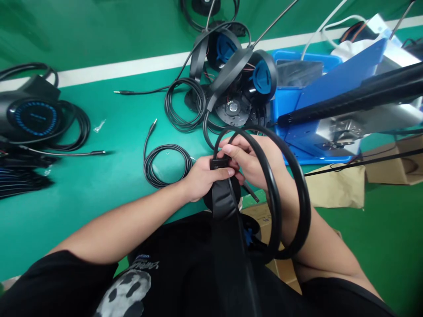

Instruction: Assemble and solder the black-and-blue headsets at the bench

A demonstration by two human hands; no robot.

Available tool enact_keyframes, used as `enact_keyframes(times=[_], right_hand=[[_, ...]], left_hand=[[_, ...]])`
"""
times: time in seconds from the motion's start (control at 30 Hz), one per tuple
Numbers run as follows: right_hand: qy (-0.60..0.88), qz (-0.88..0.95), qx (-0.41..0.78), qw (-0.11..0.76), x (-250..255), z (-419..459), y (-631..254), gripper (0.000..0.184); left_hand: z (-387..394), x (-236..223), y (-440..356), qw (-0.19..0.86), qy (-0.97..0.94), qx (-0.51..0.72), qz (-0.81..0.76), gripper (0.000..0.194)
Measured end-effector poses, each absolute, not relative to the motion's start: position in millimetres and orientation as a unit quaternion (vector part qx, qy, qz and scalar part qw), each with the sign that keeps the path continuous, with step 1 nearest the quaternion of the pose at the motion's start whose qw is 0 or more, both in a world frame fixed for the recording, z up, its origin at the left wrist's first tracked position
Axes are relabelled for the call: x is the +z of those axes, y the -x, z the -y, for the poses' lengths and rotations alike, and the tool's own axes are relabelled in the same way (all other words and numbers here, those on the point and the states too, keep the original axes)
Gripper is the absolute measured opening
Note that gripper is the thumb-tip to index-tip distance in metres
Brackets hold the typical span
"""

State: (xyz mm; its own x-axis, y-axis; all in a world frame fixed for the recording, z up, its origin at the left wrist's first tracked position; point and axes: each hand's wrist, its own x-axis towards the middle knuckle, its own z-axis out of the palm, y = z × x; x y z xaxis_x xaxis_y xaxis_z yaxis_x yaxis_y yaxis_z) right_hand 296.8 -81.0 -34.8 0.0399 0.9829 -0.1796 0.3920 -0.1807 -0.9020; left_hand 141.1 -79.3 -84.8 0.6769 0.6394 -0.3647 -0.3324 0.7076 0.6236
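A headset with a twin-tube black headband (306, 207) is held close to my body, its tubes arching over my right wrist. My left hand (203, 178) is closed round one end of it, the thumb pressing a small black piece at the top of a dark padded strap (224, 198). Fingers of my right hand (254, 160) pinch at the same end, where the tubes come in; what lies between the fingertips is hidden. A short dark stem (251, 192) sticks out below my right hand. Beside my left wrist lies a coiled black cable (148, 175) with a plug.
Part-assembled headsets with blue inner cups (262, 75) and cables stand at the back. A finished-looking headset (35, 116) sits at left. A blue tray (280, 152) and a black rod (357, 99) occupy the right, above cardboard boxes (399, 163).
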Motion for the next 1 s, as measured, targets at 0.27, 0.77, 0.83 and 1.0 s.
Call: enact_keyframes(times=[0.27, 0.77, 0.83, 1.0], right_hand=[[0.605, 0.522, 0.479, 0.363, -31, 76, -293, 0.025], [0.635, 0.443, 0.474, 0.419, -35, 64, -277, 0.039], [0.62, 0.446, 0.497, 0.413, -36, 64, -279, 0.038], [0.594, 0.442, 0.554, 0.381, -43, 75, -293, 0.038]], left_hand=[[76, -82, -140, 0.906, -0.228, 0.235, -0.269, 0.036], [74, -91, -142, 0.89, -0.293, 0.237, -0.257, 0.035], [76, -90, -142, 0.887, -0.287, 0.25, -0.262, 0.037], [78, -87, -142, 0.887, -0.285, 0.248, -0.266, 0.035]])
